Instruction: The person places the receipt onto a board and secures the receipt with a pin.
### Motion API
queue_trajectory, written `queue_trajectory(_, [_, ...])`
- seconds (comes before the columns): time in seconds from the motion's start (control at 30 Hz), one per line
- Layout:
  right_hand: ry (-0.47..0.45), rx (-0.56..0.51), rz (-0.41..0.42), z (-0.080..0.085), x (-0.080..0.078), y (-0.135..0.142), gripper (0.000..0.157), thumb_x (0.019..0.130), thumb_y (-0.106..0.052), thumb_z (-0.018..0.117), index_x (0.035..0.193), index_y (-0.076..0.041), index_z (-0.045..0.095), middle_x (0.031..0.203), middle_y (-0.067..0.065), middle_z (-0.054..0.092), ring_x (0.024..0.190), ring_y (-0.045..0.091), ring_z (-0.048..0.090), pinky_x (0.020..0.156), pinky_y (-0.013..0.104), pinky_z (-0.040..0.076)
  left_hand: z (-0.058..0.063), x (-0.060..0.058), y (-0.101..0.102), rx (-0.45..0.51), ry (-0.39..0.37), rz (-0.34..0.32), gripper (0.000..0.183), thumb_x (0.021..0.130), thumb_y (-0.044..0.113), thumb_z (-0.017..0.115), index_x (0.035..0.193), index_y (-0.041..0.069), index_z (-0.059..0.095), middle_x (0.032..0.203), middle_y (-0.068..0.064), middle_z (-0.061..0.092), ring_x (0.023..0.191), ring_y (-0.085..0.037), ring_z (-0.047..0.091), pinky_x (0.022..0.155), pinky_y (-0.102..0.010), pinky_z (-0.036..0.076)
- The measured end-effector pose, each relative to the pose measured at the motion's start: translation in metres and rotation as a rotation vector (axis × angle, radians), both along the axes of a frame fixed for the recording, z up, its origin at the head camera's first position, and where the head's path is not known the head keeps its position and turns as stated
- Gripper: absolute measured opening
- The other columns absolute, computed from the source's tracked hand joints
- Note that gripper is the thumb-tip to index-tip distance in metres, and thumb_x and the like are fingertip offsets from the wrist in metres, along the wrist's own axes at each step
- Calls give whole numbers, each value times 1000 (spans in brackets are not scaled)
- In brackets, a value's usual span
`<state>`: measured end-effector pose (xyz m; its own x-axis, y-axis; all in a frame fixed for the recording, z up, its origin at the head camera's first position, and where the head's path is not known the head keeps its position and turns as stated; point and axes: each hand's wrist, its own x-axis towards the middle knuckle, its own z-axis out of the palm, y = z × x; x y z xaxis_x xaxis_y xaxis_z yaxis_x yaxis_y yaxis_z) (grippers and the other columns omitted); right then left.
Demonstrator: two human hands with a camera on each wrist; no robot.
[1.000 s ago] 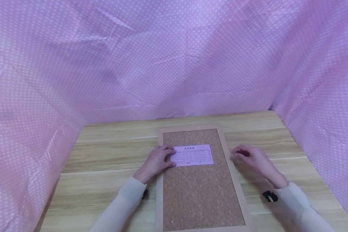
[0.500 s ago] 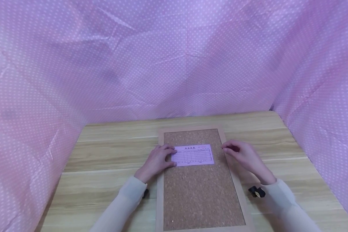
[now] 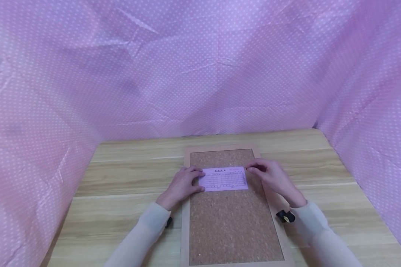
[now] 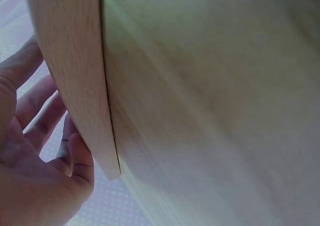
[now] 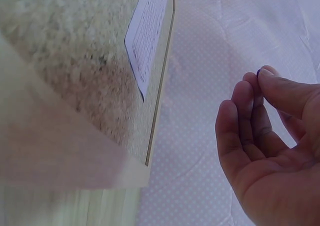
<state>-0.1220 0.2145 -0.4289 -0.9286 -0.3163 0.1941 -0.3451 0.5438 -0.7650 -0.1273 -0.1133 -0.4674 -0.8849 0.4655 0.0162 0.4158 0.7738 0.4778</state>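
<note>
A pink printed form (image 3: 224, 179) lies across the upper part of a wood-framed cork board (image 3: 234, 226). My left hand (image 3: 180, 187) rests over the board's left frame, its thumb and fingertips spread on the form's left edge. In the right wrist view, my right hand (image 5: 270, 146) pinches a tiny dark piece (image 5: 258, 73) between thumb and index finger. Most of that piece is hidden, so its kind is unclear. From the head view, these fingertips are at the form's upper right corner, above the cork; contact cannot be told.
The board lies on a light wood-grain table (image 3: 120, 178), with its lower end near the front. Pink dotted cloth (image 3: 200, 74) hangs behind the table and on both sides. A black wrist device (image 3: 285, 216) is on the right wrist.
My right hand has moved left from beside the board, over its right frame, to the form's upper right corner. My left hand and the form have stayed in place.
</note>
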Motion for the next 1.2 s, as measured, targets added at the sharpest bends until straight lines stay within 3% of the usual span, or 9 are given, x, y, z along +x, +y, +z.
queue_trajectory(0.17, [-30, -7, 7, 0, -3, -8, 14, 98, -1, 68, 109, -1, 77, 103, 8, 76, 90, 20, 65, 76, 25, 52, 0, 0, 0, -6, -5, -1, 52, 85, 27, 86, 129, 4, 70, 137, -6, 62, 119, -31, 54, 99, -48, 44])
queue_trajectory(0.5, [-101, -21, -8, -4, -10, -29, 14, 98, -4, 69, 110, -2, 76, 103, 8, 75, 86, 19, 61, 73, 28, 50, -1, 0, 0, 7, -14, 11, 52, 85, 27, 86, 129, 5, 70, 137, -5, 62, 118, -29, 53, 99, -48, 44])
queue_trajectory(1.2, [-75, -5, 91, -18, -28, -50, 13, 97, -2, 69, 107, 0, 77, 103, 7, 77, 92, 18, 67, 81, 32, 52, -2, 0, -1, -5, -23, 16, 52, 86, 29, 86, 130, 6, 70, 138, -4, 61, 118, -28, 53, 99, -46, 43])
